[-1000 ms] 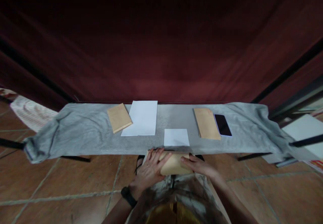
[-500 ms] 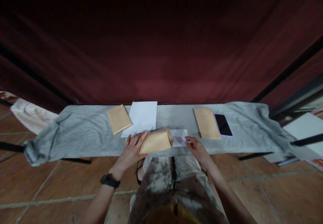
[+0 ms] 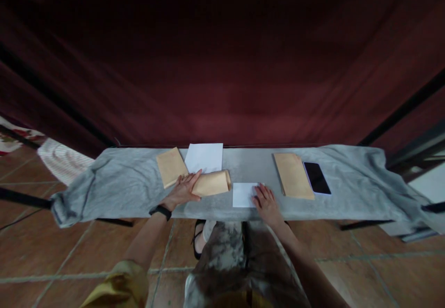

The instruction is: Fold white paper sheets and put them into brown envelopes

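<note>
My left hand [image 3: 183, 188] grips the near left end of a tan envelope [image 3: 212, 183] that lies across the lower part of a white sheet [image 3: 205, 157] on the grey-covered table [image 3: 114, 185]. A black watch is on that wrist. My right hand [image 3: 264, 201] rests with fingers spread flat on the right edge of a small folded white paper [image 3: 244, 194] near the table's front edge. Another tan envelope [image 3: 171, 166] lies just left of my left hand.
A long tan envelope [image 3: 293, 175] and a black phone [image 3: 316, 178] lie side by side at the right of the table. A dark red curtain hangs behind. The grey cloth droops over both table ends. Terracotta floor tiles lie below, with white boards at the far right.
My left hand carried the tan envelope from my lap up onto the table and leftwards onto the white sheet. My right hand let go of it and came down on the small white paper.
</note>
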### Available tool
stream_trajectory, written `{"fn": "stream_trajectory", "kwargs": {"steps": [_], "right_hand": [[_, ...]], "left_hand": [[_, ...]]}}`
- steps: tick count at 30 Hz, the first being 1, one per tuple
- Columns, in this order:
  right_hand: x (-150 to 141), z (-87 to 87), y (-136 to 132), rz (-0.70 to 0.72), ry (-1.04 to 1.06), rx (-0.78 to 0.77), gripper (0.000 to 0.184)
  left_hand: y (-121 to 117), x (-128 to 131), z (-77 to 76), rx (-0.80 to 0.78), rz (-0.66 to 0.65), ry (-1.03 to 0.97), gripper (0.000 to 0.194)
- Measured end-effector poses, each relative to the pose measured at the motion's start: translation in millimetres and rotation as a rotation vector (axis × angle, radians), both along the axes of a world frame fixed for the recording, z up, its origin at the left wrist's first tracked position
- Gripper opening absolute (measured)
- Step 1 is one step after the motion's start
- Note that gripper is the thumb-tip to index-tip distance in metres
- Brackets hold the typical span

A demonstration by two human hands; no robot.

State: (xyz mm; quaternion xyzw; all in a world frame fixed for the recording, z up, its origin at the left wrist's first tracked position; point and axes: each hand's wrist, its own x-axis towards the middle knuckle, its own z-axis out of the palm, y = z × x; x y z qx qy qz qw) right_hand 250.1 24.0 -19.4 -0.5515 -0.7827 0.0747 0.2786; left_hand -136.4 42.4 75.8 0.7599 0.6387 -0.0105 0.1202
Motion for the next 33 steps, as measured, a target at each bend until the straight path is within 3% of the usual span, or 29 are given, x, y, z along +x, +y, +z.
{"fn": "stream_trajectory", "kwargs": {"steps": [6, 11, 17, 20, 22, 27, 33], "right_hand": [[-5, -2.5, -8, -0.025, -0.014, 0.001, 0.046], [-9, 11.0, 0, -0.004, 0.095, -0.032, 0.044], [-44, 43.8, 22, 0.358, 0.196, -0.077, 0.048], [-62, 50.6, 29, 0.460, 0.189, -0.082, 0.027], [-70, 50.3, 31, 0.448, 0.189, -0.119, 0.011], [-81, 45.2, 33, 0.355, 0.239, -0.184, 0.023], [-90, 43.6, 37, 0.310, 0.249, -0.177, 0.024]], "left_hand": [[7, -7, 2.1, -0.011, 0.003, -0.092, 0.103], [5, -3, 2.9, 0.034, -0.016, -0.042, 0.103], [-6, 5, 0.4, 0.093, -0.054, -0.074, 0.102], [-12, 6, 2.8, 0.125, -0.084, -0.078, 0.102], [-15, 6, 4.8, 0.127, -0.095, -0.080, 0.100], [-17, 3, 8.0, 0.140, -0.092, -0.083, 0.098], [-15, 9, 6.6, 0.160, -0.051, -0.049, 0.104]]}}
